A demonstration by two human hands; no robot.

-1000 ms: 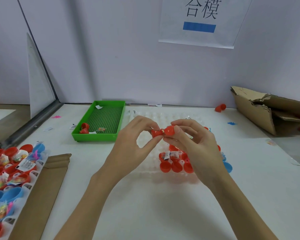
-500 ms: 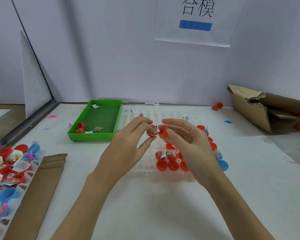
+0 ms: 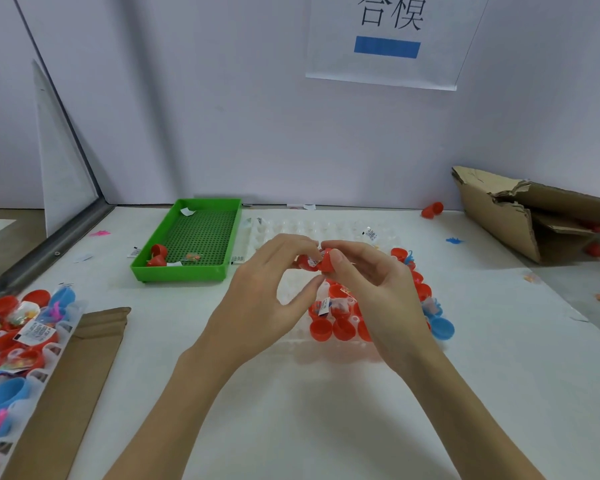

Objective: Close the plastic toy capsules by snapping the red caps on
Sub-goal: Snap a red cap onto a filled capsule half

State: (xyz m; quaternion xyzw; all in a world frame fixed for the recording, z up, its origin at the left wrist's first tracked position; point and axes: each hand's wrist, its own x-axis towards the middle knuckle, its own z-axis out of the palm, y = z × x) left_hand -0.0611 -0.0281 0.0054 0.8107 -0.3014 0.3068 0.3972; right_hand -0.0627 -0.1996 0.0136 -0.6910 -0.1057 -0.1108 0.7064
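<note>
Both hands raised together above the white worktop (image 3: 326, 410), just past the centre of the view. Left hand (image 3: 267, 299) pinching a red capsule half (image 3: 307, 262) between curled fingers (image 3: 303, 242) on top and thumb below, a small printed slip showing at its open mouth. Right hand (image 3: 378, 289) gripping a red cap (image 3: 328, 260) with fingertips and thumb curled round it, cap pressed up against the capsule half, the two touching; whether fully snapped shut cannot be told. Directly beneath the hands, a clear plastic cell tray (image 3: 291, 230) lying flat on the worktop, with open red capsule halves (image 3: 331, 329) seated in its near cells and one blue half (image 3: 442, 328) at about 4 o'clock from the held capsule. At 9 o'clock from the hands, a green perforated tray (image 3: 222, 216) holding two red pieces (image 3: 157, 256) in its near-left corner. At 7 to 8 o'clock, along the left edge, a second tray of red and blue capsule halves (image 3: 11, 323) packed with small toys and slips, a folded cardboard strip (image 3: 80, 368) just beside it. At 2 o'clock, a torn cardboard box (image 3: 499, 216) on its side, and a lone red capsule (image 3: 432, 210) near the back wall. A paper sign (image 3: 388, 64) with a blue bar on the wall at 12 o'clock.
</note>
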